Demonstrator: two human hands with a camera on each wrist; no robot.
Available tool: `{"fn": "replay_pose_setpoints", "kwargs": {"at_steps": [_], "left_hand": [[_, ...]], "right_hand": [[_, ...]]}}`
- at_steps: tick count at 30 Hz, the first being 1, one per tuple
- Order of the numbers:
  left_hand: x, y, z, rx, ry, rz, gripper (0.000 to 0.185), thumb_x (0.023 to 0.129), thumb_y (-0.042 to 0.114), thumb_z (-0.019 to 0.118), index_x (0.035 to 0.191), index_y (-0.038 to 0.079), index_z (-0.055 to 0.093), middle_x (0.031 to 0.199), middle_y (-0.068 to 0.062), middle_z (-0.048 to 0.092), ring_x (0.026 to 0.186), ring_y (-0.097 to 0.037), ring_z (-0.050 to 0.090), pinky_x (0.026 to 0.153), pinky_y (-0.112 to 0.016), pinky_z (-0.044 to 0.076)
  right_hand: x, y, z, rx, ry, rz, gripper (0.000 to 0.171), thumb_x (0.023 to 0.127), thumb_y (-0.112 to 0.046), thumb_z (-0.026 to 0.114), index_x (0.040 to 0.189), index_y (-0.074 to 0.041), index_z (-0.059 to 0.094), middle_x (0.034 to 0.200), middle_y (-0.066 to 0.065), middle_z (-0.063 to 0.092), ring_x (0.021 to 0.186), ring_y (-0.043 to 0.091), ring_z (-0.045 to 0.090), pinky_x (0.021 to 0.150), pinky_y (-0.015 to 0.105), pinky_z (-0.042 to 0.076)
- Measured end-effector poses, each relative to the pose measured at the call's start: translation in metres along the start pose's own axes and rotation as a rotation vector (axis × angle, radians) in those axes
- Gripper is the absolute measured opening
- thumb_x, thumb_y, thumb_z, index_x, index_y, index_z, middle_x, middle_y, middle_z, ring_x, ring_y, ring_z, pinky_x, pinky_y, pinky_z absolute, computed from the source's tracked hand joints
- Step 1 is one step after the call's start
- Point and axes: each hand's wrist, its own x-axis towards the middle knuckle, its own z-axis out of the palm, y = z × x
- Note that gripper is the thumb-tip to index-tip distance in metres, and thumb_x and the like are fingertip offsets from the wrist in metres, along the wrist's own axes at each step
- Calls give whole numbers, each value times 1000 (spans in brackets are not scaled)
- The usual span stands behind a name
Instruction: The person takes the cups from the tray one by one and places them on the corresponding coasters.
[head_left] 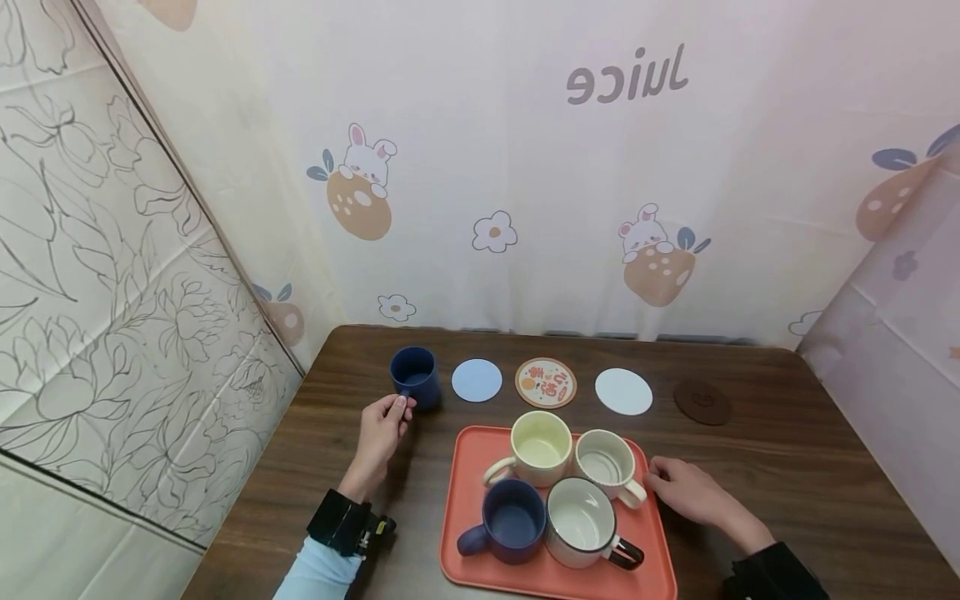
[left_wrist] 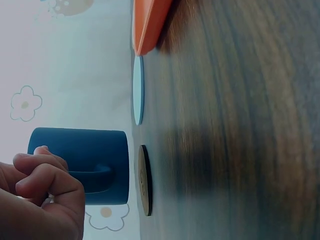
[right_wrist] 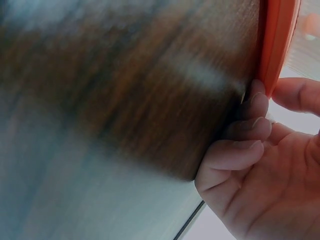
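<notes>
left fingers [left_wrist: 57, 180]: pinching navy mug [head_left: 417, 379] by handle [left_wrist: 106, 175], left of red tray [head_left: 468, 475]; right fingers [right_wrist: 252, 106]: pinching tray's right rim.

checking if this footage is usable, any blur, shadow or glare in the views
Head view: mostly even light, soft shadow beside the left hand; left wrist view: dim, bluish cast, tabletop grain blurred; right wrist view: tabletop blurred, pale glare patches on it, right hand crisper.

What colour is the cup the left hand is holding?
The cup is dark blue, and it shows best in the head view.
</notes>
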Motion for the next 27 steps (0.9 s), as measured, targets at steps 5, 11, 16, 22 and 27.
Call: {"fn": "replay_pose_setpoints", "kwargs": {"at_steps": [5, 11, 16, 22, 27], "left_hand": [[8, 0, -1, -9, 7, 14, 34, 114, 16, 47, 113, -13, 66, 84, -5, 58, 65, -9, 48, 55, -18, 38], [20, -1, -3, -2, 19, 1, 36, 115, 17, 45, 113, -11, 67, 86, -6, 58, 68, -10, 49, 57, -19, 39], [27, -2, -3, -10, 20, -16, 36, 115, 18, 45, 114, -11, 66, 87, -6, 57, 68, -10, 49, 58, -19, 40], [32, -5, -4, -25, 22, -15, 35, 114, 17, 46, 115, -12, 65, 86, -5, 57, 67, -10, 48, 57, -19, 39], [35, -6, -3, -21, 22, -6, 35, 115, 17, 45, 115, -12, 65, 86, -4, 56, 67, -10, 48, 57, -19, 39]], "right_hand": [[0, 1, 0, 0, -1, -4, 16, 105, -19, 57, 94, -9, 64, 76, 3, 54, 70, 21, 53, 63, 32, 38], [-1, -2, -1, 2, 3, 2, 16, 104, -19, 57, 94, -9, 64, 76, 3, 55, 71, 21, 53, 63, 32, 39], [-1, 0, -2, 12, -10, -4, 16, 104, -20, 58, 94, -9, 64, 76, 4, 55, 71, 22, 53, 63, 32, 39], [1, 4, -2, 8, -32, -20, 17, 104, -22, 57, 95, -9, 64, 77, 4, 56, 70, 22, 54, 64, 33, 39], [0, 1, 0, 15, -8, 4, 16, 104, -21, 59, 96, -9, 65, 77, 4, 57, 71, 22, 54, 65, 32, 39]]}}
